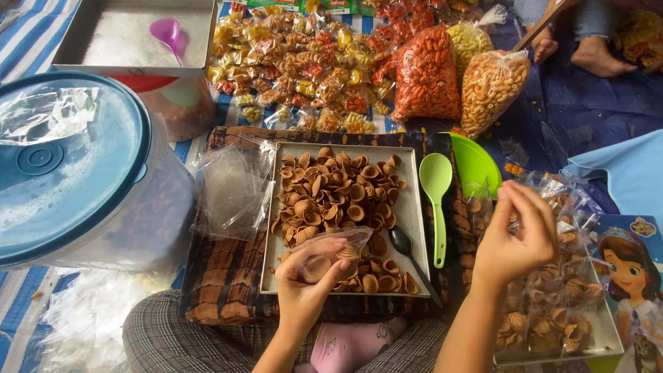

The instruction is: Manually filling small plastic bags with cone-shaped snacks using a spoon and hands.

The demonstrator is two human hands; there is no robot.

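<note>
Spoons [421, 228] and shell snacks [338, 197] crowd the tray [418, 207]; only its right strip lies open.

two hands [304, 283], two metal trays [413, 228], three spoons [435, 186], three big snack bags [427, 72], one blue-lidded tub [62, 173]

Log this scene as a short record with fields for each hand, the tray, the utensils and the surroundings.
left hand: holds a small clear bag with a few shell snacks
right hand: raised over filled packets, fingers pinched
tray: metal, heaped with brown shell snacks
utensils: green spoon, black spoon
surroundings: blue-lidded container, empty bags
</note>
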